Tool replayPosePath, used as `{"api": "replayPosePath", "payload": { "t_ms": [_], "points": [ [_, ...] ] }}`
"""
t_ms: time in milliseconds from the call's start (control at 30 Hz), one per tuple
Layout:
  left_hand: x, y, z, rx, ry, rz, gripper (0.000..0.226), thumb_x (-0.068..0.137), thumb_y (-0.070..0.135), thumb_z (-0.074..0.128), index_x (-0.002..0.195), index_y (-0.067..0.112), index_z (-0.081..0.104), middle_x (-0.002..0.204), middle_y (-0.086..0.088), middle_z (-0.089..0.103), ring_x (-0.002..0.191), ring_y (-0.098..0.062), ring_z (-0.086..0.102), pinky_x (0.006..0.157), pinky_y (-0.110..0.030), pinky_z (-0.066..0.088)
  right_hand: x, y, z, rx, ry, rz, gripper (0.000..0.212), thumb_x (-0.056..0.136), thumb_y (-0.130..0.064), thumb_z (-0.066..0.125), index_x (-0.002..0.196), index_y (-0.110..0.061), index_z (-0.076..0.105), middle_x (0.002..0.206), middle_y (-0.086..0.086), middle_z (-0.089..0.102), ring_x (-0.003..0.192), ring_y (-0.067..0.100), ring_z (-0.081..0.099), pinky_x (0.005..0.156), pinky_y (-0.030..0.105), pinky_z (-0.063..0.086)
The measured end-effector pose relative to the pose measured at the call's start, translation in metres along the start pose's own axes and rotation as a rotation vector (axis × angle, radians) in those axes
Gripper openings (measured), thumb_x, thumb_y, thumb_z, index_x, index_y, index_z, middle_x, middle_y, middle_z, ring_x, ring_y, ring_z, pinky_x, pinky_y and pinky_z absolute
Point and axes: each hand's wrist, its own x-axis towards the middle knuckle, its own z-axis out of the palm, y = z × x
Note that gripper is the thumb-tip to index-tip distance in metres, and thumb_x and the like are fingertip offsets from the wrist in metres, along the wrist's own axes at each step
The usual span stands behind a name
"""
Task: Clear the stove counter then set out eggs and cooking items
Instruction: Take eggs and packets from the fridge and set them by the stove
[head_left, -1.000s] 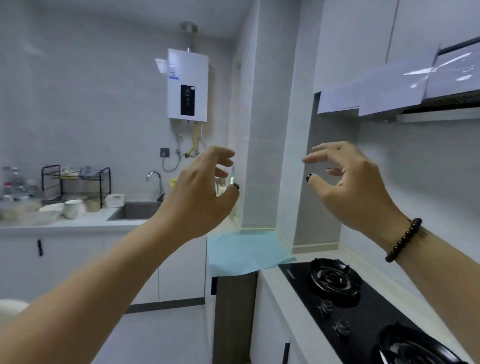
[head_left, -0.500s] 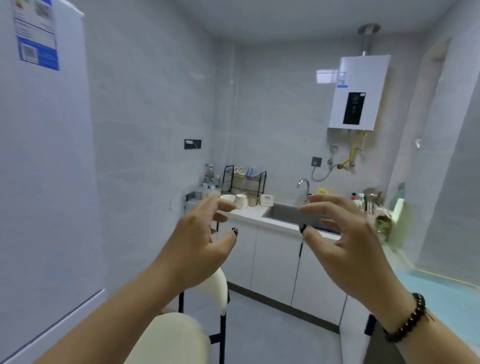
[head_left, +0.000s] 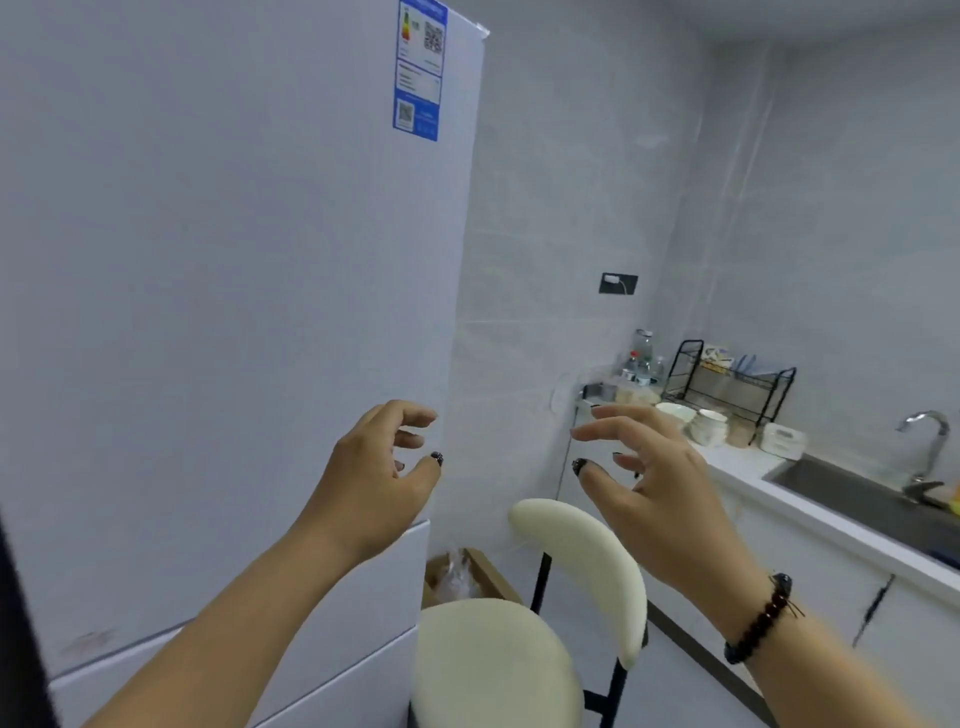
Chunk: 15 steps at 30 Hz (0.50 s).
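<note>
Reaching out mid-frame with left hand and right hand, both empty, fingers loosely curled, touching nothing. Facing a white fridge filling the left; cream chair lower centre, sink at right edge. Eggs nowhere visible.

Both forearms were bare, no sleeves. Dark polish on the nails. Right wrist wore a dark beaded bracelet with a small tassel.
</note>
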Motion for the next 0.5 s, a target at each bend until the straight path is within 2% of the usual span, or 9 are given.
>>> {"api": "replayPosePath", "payload": {
  "t_ms": [133,267,367,500],
  "points": [
    [-0.007,-0.02,-0.028,0.057,0.116,-0.124,0.028,0.091,0.016,0.061,0.115,0.03,0.055,0.11,0.023,0.052,0.093,0.002,0.055,0.069,-0.008,0.039,0.02,-0.01,0.029,0.086,-0.087,-0.055,0.024,0.086,-0.016,0.065,0.107,-0.028,0.068,0.126,-0.015,0.051,0.113,0.002,0.051,0.097,0.021,0.044],
    [-0.019,-0.042,-0.056,0.09,0.229,-0.211,0.029,0.091,0.015,0.061,0.116,0.029,0.055,0.114,0.017,0.054,0.098,-0.002,0.057,0.069,-0.009,0.039,0.028,-0.021,0.069,0.146,-0.18,-0.094,0.022,0.087,-0.017,0.064,0.105,-0.031,0.066,0.126,-0.016,0.05,0.113,0.001,0.05,0.096,0.018,0.041],
    [-0.021,-0.062,-0.085,0.136,0.301,-0.261,0.034,0.091,0.015,0.061,0.121,0.026,0.052,0.12,0.013,0.052,0.106,-0.01,0.056,0.075,-0.014,0.04,0.033,-0.032,0.101,0.2,-0.23,-0.11,0.022,0.088,-0.02,0.064,0.103,-0.035,0.064,0.126,-0.018,0.048,0.109,-0.006,0.049,0.093,0.014,0.039],
    [-0.014,-0.09,-0.127,0.21,0.441,-0.309,0.043,0.091,0.015,0.062,0.13,0.023,0.046,0.13,0.006,0.045,0.116,-0.015,0.05,0.09,-0.027,0.041,0.05,-0.052,0.137,0.243,-0.273,-0.138,0.022,0.088,-0.021,0.063,0.105,-0.034,0.064,0.126,-0.018,0.047,0.102,-0.013,0.049,0.092,0.015,0.039]
  ]
}}
